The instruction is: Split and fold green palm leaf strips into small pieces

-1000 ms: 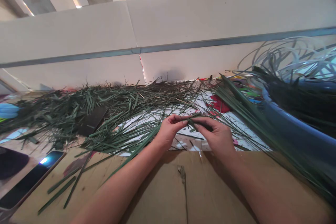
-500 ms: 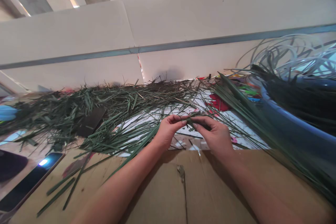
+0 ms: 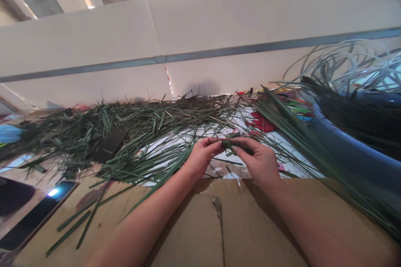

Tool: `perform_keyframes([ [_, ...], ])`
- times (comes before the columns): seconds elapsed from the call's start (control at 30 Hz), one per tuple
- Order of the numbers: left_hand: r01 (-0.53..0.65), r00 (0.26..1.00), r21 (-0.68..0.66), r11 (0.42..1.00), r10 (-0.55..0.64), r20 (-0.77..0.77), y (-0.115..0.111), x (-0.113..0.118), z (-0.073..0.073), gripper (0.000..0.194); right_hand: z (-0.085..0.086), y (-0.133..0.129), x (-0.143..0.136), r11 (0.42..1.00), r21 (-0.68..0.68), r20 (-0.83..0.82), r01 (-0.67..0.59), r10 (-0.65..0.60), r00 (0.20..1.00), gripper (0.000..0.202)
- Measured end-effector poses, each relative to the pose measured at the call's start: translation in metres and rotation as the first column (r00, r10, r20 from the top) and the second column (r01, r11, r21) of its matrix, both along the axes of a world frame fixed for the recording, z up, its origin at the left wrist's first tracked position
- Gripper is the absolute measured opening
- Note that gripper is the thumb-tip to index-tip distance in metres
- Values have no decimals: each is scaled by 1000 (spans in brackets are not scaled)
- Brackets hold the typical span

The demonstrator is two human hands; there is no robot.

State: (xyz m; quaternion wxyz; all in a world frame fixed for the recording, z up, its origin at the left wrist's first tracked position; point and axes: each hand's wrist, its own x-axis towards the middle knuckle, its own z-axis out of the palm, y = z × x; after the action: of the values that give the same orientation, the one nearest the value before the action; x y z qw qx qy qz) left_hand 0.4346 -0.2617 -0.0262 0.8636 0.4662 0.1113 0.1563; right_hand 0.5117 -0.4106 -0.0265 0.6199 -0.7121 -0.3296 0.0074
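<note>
Between my two hands is a small piece of dark green leaf strip (image 3: 227, 145), pinched at both ends. My left hand (image 3: 202, 155) closes thumb and fingers on its left end. On its right end, my right hand (image 3: 260, 160) pinches with thumb and forefinger; the other fingers curl behind and are partly hidden. Both hands are raised above the far edge of a brown cardboard sheet (image 3: 188, 233). A thin dried stem with a knotted tip (image 3: 216, 206) lies on the cardboard below them.
A heap of cut green strips (image 3: 131, 121) spreads along the back left. Loose strips (image 3: 72, 227) and a phone (image 3: 34, 217) lie at left. A blue basin (image 3: 351, 142) of long dark leaves stands right, by coiled clear tubing (image 3: 354, 60). White panels (image 3: 266, 16) rise behind.
The leaf piece between my fingertips has turned slightly and shows more of its green surface. Both hands stay nearly in place, with the right fingers shifted a little.
</note>
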Motion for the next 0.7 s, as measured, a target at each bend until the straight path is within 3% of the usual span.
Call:
perform_keyframes([
  [0.7,-23,1000,65,998,23,-4,4,-1,-2,31,6,-3,0,996,-79,124,42,-32,992,21],
])
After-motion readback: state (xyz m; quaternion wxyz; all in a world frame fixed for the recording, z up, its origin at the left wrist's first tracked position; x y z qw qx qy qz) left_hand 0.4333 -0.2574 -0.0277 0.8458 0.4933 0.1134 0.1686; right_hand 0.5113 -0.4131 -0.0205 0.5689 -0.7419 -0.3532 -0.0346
